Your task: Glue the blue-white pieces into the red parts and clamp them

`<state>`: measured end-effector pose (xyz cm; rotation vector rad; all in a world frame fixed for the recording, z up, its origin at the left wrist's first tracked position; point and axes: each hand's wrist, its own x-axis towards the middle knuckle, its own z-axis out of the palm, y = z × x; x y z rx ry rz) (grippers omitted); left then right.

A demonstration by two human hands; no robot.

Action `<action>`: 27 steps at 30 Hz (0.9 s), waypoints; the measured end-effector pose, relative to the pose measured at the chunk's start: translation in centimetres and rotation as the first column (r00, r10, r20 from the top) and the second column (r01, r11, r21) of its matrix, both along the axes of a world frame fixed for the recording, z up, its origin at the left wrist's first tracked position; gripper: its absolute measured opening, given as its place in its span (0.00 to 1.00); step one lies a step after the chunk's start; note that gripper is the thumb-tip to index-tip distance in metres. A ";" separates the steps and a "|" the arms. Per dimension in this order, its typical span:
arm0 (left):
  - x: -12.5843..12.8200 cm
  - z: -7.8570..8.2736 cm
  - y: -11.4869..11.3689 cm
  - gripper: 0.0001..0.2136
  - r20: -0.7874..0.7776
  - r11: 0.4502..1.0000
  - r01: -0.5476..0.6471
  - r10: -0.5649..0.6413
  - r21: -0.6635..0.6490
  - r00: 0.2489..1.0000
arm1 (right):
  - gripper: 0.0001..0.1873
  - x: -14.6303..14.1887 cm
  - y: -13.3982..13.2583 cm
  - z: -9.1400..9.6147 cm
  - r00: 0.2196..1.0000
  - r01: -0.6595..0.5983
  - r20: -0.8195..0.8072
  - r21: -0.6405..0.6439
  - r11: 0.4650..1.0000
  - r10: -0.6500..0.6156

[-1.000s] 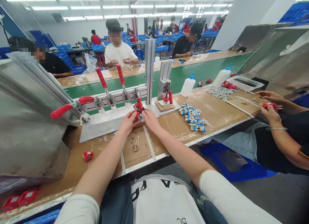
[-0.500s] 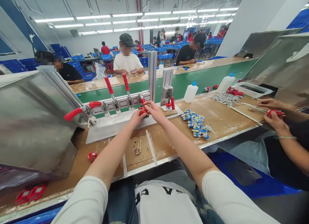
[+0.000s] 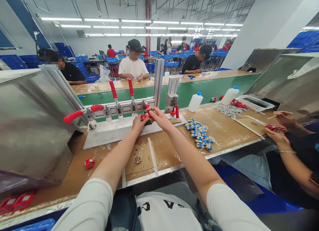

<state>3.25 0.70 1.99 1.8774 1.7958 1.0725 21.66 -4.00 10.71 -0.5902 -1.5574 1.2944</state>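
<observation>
My left hand (image 3: 138, 124) is closed at the side of a small red plastic part (image 3: 144, 117), which sits on a dark block at the right end of the metal plate (image 3: 107, 134). My right hand (image 3: 159, 119) has its fingers closed around the red handle (image 3: 149, 112) of the toggle clamp just above that part. The fingers partly cover both the handle and the part. Further left on the same rail, two clamp handles (image 3: 113, 89) stand upright and others (image 3: 73, 117) lie over to the left.
A small cup (image 3: 137, 158) with a stick stands on cardboard before me. Blue-and-white pieces (image 3: 199, 134) lie in a heap at right, near a white bottle (image 3: 195, 101). A red piece (image 3: 89, 163) lies left. A co-worker's hands (image 3: 279, 131) hold a red piece and a stick.
The view has shifted slightly. My left hand has drawn back a little to the left of the red part, while my right hand stays at the clamp handle. The co-worker's stick has lifted.
</observation>
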 end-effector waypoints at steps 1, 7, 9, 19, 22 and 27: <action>0.0 0.0 0.1 0.19 -0.012 1.000 0.005 -0.005 0.005 1.000 | 0.29 -0.2 0.0 0.1 1.000 0.001 -0.012 -0.008 1.000 -0.001; 0.0 -0.4 0.6 0.18 -0.056 0.997 0.071 -0.069 0.032 0.996 | 0.32 -1.8 0.7 1.8 0.987 0.010 -0.159 -0.152 0.988 -0.034; 0.2 -0.6 0.9 0.18 -0.055 0.996 0.083 -0.081 0.036 0.995 | 0.34 -1.9 1.0 2.7 0.984 0.003 -0.172 -0.208 0.978 -0.040; -0.1 -1.4 2.8 0.20 0.032 0.993 0.113 -0.114 0.038 0.993 | 0.24 -0.6 1.2 3.2 1.000 0.020 0.015 -0.163 0.986 -0.018; -0.3 -1.7 2.9 0.21 0.067 0.993 0.114 -0.117 0.044 0.991 | 0.23 -0.5 0.7 2.3 0.999 0.044 0.032 -0.103 0.994 -0.041; -0.3 -1.8 2.7 0.19 0.104 0.987 0.146 -0.152 0.065 0.983 | 0.22 -0.5 -0.2 0.9 0.998 0.051 0.041 -0.038 0.998 -0.050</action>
